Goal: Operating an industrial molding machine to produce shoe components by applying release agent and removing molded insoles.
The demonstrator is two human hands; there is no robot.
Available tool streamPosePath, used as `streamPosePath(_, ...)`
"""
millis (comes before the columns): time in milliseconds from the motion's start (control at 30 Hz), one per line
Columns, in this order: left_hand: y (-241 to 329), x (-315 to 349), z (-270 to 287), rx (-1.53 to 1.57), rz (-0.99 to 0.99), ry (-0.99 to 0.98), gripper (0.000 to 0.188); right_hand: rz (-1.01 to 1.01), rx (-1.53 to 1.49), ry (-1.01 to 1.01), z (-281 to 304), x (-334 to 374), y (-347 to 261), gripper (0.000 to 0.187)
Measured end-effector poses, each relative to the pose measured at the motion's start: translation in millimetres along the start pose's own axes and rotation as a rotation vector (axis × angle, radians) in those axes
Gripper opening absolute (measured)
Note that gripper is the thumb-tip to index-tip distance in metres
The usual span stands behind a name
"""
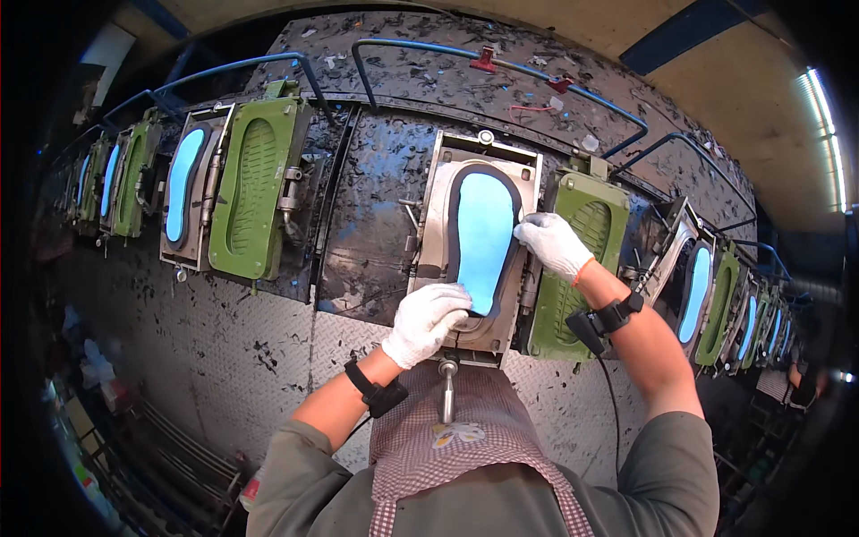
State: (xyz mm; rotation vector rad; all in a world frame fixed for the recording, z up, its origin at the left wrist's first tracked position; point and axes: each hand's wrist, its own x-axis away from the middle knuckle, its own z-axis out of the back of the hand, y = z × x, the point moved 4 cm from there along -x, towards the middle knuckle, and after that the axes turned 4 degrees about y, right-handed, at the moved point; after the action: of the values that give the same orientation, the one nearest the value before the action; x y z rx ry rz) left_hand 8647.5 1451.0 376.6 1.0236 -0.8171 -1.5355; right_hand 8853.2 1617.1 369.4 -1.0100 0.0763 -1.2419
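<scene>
In front of me a shoe sole (pixel 484 237), light blue on top with a black rim, lies in an open metal mold (pixel 436 179). My left hand (pixel 428 322), in a white knit glove, has its fingers curled over the heel end at the near left. On the right side, my gloved right hand (pixel 557 245) pinches the black rim around mid-length. The fingertips of both hands are partly hidden against the sole. Hinged beside the mold on the right is its green lid (pixel 586 234), with a ridged, sole-shaped hollow. A metal handle (pixel 447 392) projects from the mold toward me.
Similar molds with blue soles (pixel 184 183) and green lids (pixel 255 188) stand in a row to both sides. Behind them runs a blue tubular rail (pixel 416 46) with red clips (pixel 484 60). Black scraps litter the bench. A cable (pixel 616 407) hangs from my right wrist.
</scene>
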Motion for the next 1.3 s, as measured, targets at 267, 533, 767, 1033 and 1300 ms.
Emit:
streamPosePath(267,6.6,10.5,-6.2,-0.182,-0.286,-0.116,0.049,0.129,0.377,0.446,8.3,39.9,-43.0,0.039)
streamPosePath(533,3.0,10.5,-15.8,-0.423,-0.378,-0.166,0.045,0.423,0.346,0.656,-67.2,-21.3,-53.5,0.061)
streamPosePath(767,5.1,17.2,-11.3,-0.454,-0.419,-0.100,0.040,0.344,0.417,0.628,-63.3,-24.6,-78.0,0.052)
streamPosePath(1033,4.6,22.1,-14.9,-0.407,-0.446,-0.146,0.045,0.298,0.489,0.618,-67.9,-40.4,-79.8,0.037)
streamPosePath(1300,19.8,-21.5,-24.3,-0.478,-0.778,-0.472,0.029,0.433,0.272,0.875,-28.6,-1.9,-18.2,0.028)
